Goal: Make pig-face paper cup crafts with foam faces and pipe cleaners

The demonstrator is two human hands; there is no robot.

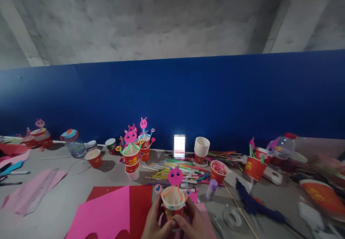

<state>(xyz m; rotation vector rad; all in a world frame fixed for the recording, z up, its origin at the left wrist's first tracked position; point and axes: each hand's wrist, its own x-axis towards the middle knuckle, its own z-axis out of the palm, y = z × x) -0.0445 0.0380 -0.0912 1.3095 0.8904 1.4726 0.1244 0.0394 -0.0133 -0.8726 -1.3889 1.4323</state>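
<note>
Near the bottom centre, a red and white paper cup [174,205] stands upright between my two hands. A pink paper face [175,177] with dark eyes rises above its rim on orange strips, and small round paper pieces stick out at both sides. My left hand [157,219] wraps round the cup's left side. On the right side my right hand [191,220] closes on it, and both thumbs meet at the front. Pink paper [104,212] and red paper [141,210] lie left of my hands.
Finished-looking cup figures [131,154] stand behind to the left. Coloured sticks [169,170] spread across the middle. To the right are a purple glue stick [211,189], clear tape [231,217], a thin wooden stick [239,209] and a dark blue glue gun [258,207]. A blue partition [172,102] runs behind.
</note>
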